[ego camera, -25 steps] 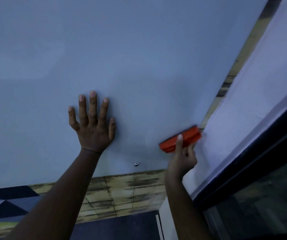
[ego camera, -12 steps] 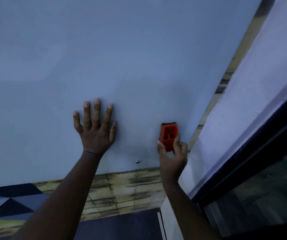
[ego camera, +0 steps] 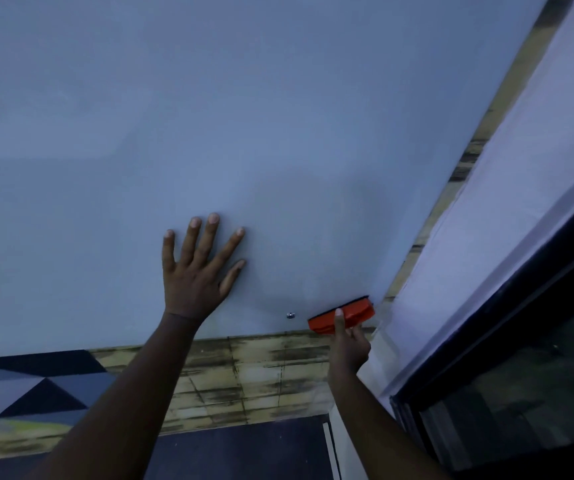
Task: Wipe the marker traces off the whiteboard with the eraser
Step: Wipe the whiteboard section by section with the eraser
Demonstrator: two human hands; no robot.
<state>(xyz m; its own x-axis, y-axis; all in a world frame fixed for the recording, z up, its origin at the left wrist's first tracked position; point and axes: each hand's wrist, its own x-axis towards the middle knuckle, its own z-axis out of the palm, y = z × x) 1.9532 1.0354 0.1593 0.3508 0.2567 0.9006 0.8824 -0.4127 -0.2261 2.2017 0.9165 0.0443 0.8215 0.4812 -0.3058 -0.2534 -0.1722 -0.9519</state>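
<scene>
Eraser (ego camera: 342, 317), an orange block with a dark felt strip along its upper edge, sits low and right of centre in the frame, pinched in the right hand (ego camera: 347, 344). That hand's one extended finger (ego camera: 339, 318) lies straight up across the orange back of the block, its tip near the felt edge, while the remaining fingers curl round the lower side, mostly hidden behind the block and the hand itself. The block lies tilted, its right end higher than its left, with the felt side against the whiteboard (ego camera: 278, 116) close to the board's lower right corner. Just left of the block a small metal fixing (ego camera: 290, 315) shows on the board near its bottom edge. Further left, around the middle of the frame, the left hand (ego camera: 195, 275) is laid flat on the board with all five fingers spread and straight, holding nothing, well apart from the block. The board fills the upper and left parts of the frame as a plain pale blue-grey surface; no marker lines can be made out in this dim light. Below and to the right of it runs a weathered wood-look wall panel (ego camera: 261, 372), with a dark window frame (ego camera: 520, 306) in the lower right.
</scene>
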